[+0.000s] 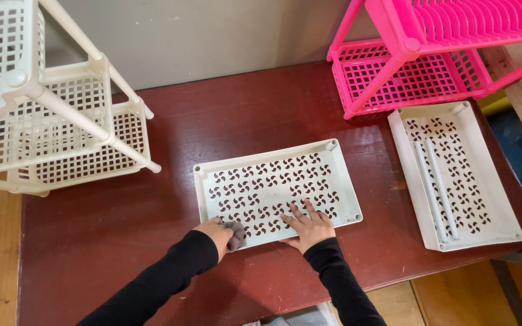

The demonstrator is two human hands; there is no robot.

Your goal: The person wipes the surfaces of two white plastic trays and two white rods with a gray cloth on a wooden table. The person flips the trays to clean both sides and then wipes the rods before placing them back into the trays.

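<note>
Wiping the white tray (276, 192) at the surface's (122, 229) middle.
Our left hand (215, 234) grips a grey cloth (235, 234) at its near-left corner; our right hand (309, 226) presses flat, fingers spread. Most seems left unwiped.

Bright even light, soft shadows, sharp focus, slight wide-angle bending at edges.

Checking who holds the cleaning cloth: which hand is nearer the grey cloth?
Left. The left hand grips the grey cloth at the tray's near edge; the right hand lies flat on the tray, apart from it.
</note>
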